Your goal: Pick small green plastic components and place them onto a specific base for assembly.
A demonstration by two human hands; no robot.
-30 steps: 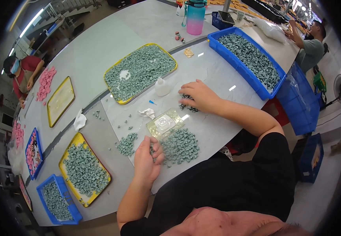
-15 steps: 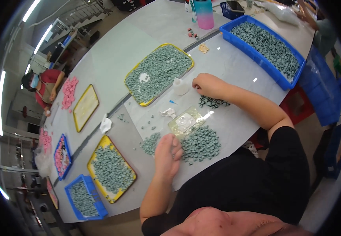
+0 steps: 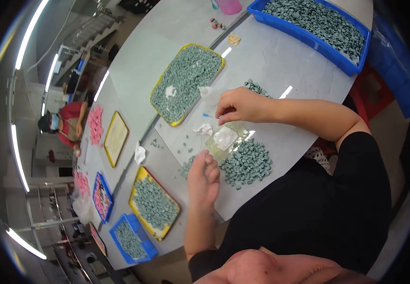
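My right hand (image 3: 243,106) is closed in a pinch just beyond a translucent yellowish block (image 3: 218,150). Whatever may be between its fingertips is too small to make out. A white, paste-like patch (image 3: 225,137) lies on top of the block. My left hand (image 3: 203,180) is curled shut at the block's near left corner, its fingertips hiding anything inside. Right of it spreads a pile of small grey-green pieces (image 3: 246,163). A smaller pile (image 3: 187,166) is partly covered by the left hand. More dark green pieces (image 3: 258,88) lie behind my right wrist.
A white squeeze bottle (image 3: 209,96) and crumpled tissue (image 3: 204,129) stand close by. Yellow-rimmed trays (image 3: 154,203) and blue bins (image 3: 304,35) hold green pieces. A pink bottle (image 3: 228,5) is at the far edge. Another person (image 3: 70,123) works at the far left by pink pieces (image 3: 95,124).
My right hand has come from the dark green pieces toward the block, still pinched. The left hand stays by the block. The whole view has shifted and turned a little.
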